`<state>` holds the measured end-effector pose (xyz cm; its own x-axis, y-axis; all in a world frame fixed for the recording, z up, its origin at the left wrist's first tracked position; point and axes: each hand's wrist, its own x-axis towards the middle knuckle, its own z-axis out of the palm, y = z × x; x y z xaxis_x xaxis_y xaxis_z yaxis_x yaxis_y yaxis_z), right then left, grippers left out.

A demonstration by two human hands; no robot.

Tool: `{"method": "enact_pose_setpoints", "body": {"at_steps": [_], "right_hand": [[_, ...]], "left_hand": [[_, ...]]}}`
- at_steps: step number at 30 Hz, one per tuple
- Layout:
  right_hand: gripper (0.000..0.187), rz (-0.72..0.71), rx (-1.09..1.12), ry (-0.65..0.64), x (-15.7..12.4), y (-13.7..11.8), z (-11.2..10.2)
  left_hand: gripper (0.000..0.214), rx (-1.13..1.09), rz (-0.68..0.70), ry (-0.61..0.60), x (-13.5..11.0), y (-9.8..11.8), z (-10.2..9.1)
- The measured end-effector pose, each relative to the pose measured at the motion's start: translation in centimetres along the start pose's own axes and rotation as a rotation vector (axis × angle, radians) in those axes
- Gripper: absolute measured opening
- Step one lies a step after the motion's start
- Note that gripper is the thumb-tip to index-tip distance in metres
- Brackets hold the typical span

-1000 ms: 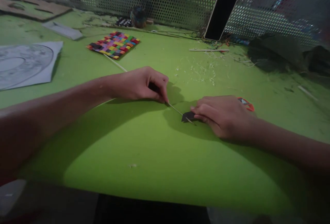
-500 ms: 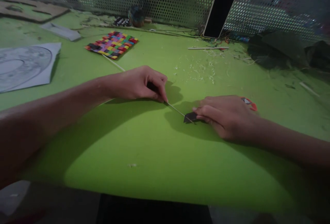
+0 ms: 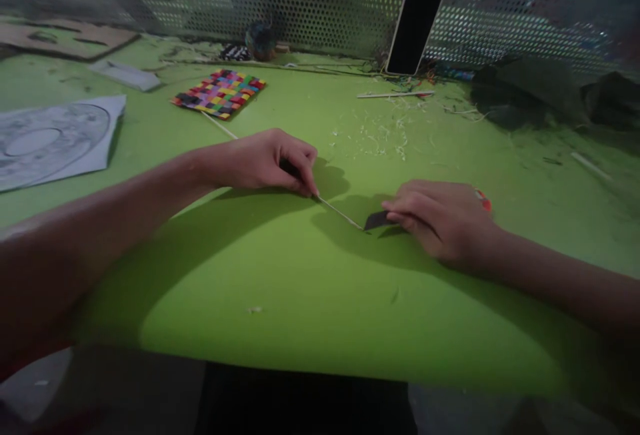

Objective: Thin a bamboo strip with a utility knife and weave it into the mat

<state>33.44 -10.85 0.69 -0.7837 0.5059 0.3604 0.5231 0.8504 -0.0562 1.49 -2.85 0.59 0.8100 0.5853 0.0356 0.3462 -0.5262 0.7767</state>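
Between its thumb and forefinger, my left hand pinches a thin pale stick. The stick runs under the hand, and its back part shows near the woven mat. My right hand is closed round a knife with a dark, slanted blade. The blade's tip is at the stick's front end, low over the green table; whether they touch I cannot tell. An orange piece shows behind the right hand, perhaps the knife's handle end; the rest is hidden.
A colourful woven mat lies beyond my left hand. Pale shavings are scattered ahead, near a loose stick. A phone leans on the perforated metal screen. A printed sheet lies left; the green table's edge is near me.
The knife blade has shifted from lying across the stick to just off its front end. My left hand keeps its pinch. The whole view has shifted slightly.
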Motion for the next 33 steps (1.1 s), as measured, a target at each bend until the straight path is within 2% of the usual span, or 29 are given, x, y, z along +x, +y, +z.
{"method": "enact_pose_setpoints", "body": {"at_steps": [3, 8, 13, 22, 33], "right_hand": [[0.030, 0.096, 0.000, -0.045, 1.2, -0.2, 0.0], [0.035, 0.130, -0.042, -0.172, 3.1, -1.2, 0.6], [0.037, 0.136, -0.079, -0.157, 3.5, -1.5, 1.3], [0.034, 0.104, -0.105, -0.139, 3.3, -1.5, 1.0], [0.026, 0.131, -0.127, -0.217, 3.4, -1.8, 0.3]], "left_hand": [[0.020, 0.018, -0.008, -0.005, 0.1, 0.1, 0.0], [0.017, 0.000, -0.008, -0.017, 0.2, -0.1, -0.1], [0.015, 0.013, 0.019, -0.024, 0.3, 0.0, -0.1], [0.016, 0.037, 0.010, -0.033, 0.3, 0.1, -0.2], [0.017, 0.023, 0.010, -0.019, 0.3, 0.1, 0.0]]}}
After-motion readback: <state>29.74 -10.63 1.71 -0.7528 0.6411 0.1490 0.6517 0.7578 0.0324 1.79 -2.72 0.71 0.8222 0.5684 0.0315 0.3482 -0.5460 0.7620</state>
